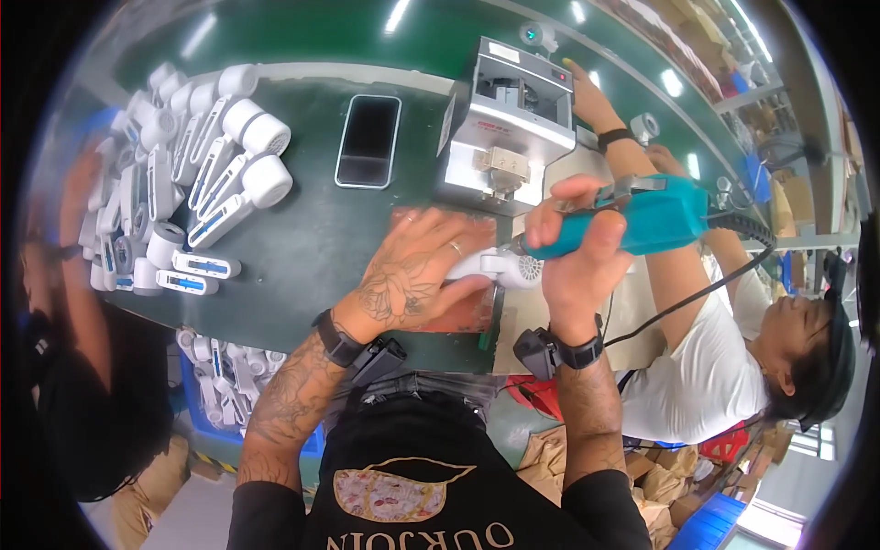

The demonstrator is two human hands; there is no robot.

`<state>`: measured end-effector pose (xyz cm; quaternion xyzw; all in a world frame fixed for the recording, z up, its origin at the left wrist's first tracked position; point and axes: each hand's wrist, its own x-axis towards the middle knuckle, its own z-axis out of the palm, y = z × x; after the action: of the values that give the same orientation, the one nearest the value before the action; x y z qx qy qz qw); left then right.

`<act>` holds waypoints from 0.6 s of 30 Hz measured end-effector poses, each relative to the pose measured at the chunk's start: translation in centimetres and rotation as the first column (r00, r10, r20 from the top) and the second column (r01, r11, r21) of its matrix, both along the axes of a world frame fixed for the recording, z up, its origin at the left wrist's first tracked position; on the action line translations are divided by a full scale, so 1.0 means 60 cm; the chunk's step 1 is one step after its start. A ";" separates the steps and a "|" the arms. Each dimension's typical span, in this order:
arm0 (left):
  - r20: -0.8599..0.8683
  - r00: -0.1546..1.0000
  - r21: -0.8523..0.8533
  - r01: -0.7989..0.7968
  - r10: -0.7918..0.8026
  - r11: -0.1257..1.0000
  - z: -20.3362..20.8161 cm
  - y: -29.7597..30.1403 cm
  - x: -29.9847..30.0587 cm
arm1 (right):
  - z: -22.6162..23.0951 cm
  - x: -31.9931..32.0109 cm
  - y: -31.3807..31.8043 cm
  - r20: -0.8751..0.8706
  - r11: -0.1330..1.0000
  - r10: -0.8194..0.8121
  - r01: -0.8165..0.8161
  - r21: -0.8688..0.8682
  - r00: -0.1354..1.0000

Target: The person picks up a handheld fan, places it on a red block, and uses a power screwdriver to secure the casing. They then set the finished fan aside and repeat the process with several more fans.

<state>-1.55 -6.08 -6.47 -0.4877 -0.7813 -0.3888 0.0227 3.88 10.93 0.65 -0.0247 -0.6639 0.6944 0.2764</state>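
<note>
My left hand (403, 266), tattooed and with rings, is closed around a white handheld fan (521, 271). It presses the fan down on a reddish mat (458, 317), and the fan's round slotted head points to the right. Wrapped round a teal electric screwdriver (665, 216) is my right hand (579, 266). The driver lies nearly level, its tip pointing left at the fan beside its neck; whether the tip touches a screw is too small to tell. A black cable (697, 298) trails from its rear end.
Beyond my hands stands a grey screw feeder (502, 137), with a phone (368, 142) to its left. Many white fan parts (197, 160) lie heaped at the left. A blue crate (312, 444) of them sits below the table. People in white (697, 385) and black (87, 403) flank me.
</note>
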 end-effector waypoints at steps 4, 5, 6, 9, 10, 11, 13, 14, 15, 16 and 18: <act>-0.006 1.000 -0.035 -0.006 0.006 0.999 0.001 -0.004 0.002 | -0.011 0.001 -0.004 -0.007 0.999 0.051 -0.050 0.013 0.999; -0.007 1.000 -0.034 -0.006 0.006 0.999 0.001 -0.004 0.003 | -0.014 0.002 -0.003 -0.001 0.998 0.057 -0.057 0.016 0.998; -0.006 1.000 -0.035 -0.004 0.004 0.999 0.002 -0.003 0.003 | -0.018 0.002 -0.002 -0.001 0.998 0.058 -0.058 0.017 0.998; -0.003 1.000 -0.038 -0.003 0.003 0.999 0.001 -0.002 0.005 | -0.026 0.002 -0.002 -0.015 0.997 0.070 -0.070 -0.010 0.997; -0.002 1.000 -0.039 -0.001 0.001 0.999 0.001 -0.002 0.005 | -0.026 0.001 -0.003 -0.014 0.997 0.070 -0.070 -0.013 0.997; 0.001 1.000 -0.040 0.000 0.000 0.999 0.000 -0.002 0.004 | -0.027 0.000 -0.003 -0.012 0.997 0.070 -0.070 -0.017 0.997; -0.008 1.000 -0.045 0.000 0.000 0.999 -0.001 -0.001 0.003 | -0.030 -0.004 -0.007 -0.011 0.997 0.072 -0.073 -0.026 0.997; -0.004 1.000 -0.048 0.002 -0.002 0.999 0.000 -0.001 0.003 | -0.032 -0.006 -0.008 -0.014 0.996 0.076 -0.076 -0.034 0.997; 0.008 1.000 -0.054 0.003 -0.003 0.999 0.003 -0.001 0.003 | -0.032 -0.008 -0.008 -0.010 0.997 0.074 -0.075 -0.038 0.997; 0.021 1.000 -0.059 0.005 -0.004 0.998 0.005 -0.002 0.004 | -0.032 -0.010 -0.010 -0.036 0.995 0.097 -0.098 -0.022 0.995; 0.008 1.000 -0.071 -0.005 0.006 0.997 0.003 -0.003 0.006 | -0.034 -0.010 -0.012 -0.057 0.993 0.120 -0.120 -0.009 0.991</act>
<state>-1.22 -6.24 -6.26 -0.4846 -0.7961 -0.3626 0.0031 3.27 10.20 -1.41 0.0333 -0.6518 0.7143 0.2527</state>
